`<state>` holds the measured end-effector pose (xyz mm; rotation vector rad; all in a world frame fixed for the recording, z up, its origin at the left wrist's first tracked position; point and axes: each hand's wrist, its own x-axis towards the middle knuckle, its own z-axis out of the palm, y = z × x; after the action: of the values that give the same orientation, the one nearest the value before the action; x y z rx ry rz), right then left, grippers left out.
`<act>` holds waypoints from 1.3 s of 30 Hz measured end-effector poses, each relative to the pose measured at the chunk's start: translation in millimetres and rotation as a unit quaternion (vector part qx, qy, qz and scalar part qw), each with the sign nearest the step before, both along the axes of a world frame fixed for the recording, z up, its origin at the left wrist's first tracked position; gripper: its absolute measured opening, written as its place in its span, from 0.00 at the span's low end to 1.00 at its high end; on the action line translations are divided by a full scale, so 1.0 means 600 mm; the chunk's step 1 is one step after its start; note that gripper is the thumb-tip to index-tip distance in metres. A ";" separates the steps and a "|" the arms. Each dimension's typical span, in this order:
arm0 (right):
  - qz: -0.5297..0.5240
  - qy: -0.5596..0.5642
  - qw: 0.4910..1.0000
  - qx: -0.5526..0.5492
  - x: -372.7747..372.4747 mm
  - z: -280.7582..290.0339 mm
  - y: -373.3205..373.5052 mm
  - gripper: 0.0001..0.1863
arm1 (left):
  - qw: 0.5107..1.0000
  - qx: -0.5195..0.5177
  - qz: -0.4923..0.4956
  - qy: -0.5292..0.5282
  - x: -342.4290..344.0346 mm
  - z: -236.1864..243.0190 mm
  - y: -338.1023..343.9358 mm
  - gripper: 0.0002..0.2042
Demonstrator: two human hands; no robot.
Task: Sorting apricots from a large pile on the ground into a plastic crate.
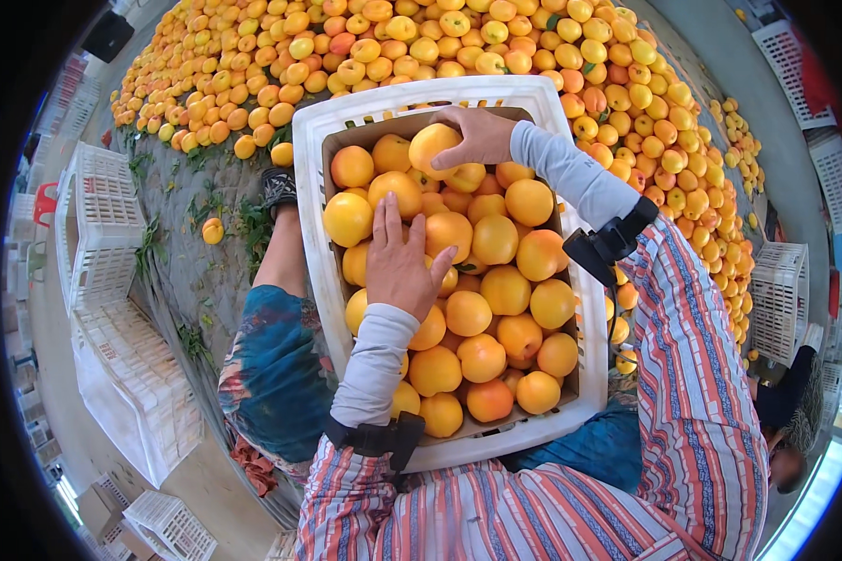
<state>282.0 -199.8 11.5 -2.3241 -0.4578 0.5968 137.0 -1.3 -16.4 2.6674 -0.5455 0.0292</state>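
A white plastic crate (587, 374) lined with cardboard sits between my knees, filled with yellow-orange peaches (494, 239). Over its far end, my right hand (482, 137) has its thumb and fingers curled round one peach (433, 150). Flat on the fruit left of the middle lies my left hand (402, 268), open, its thumb spread away from the fingers. Its palm hides some peaches beneath, and it grasps none. Both wrists carry black straps over light sleeves.
Beyond the crate spreads a large heap of peaches (384, 47) on a grey sheet (182, 224) strewn with leaves. White crates (108, 224) stand at the left, and another crate (778, 297) stands at the right. A person (788, 402) is partly visible at the right rim.
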 end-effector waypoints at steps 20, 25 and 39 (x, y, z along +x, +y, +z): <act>-0.004 -0.086 0.990 -0.111 -0.100 -0.016 0.001 0.35 | 1.000 0.006 -0.009 -0.014 -0.002 -0.003 0.000 0.26; 0.046 -0.081 0.975 -0.202 -0.070 0.005 -0.010 0.29 | 1.000 0.000 -0.010 -0.019 -0.002 -0.003 0.001 0.26; 0.094 -0.053 0.981 -0.160 -0.026 -0.050 -0.028 0.23 | 0.999 0.013 -0.031 -0.022 -0.004 -0.002 0.001 0.23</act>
<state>266.3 -216.6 -18.2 -2.6473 -0.6810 0.6803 134.4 -0.6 -17.5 2.6803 -0.6457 0.0644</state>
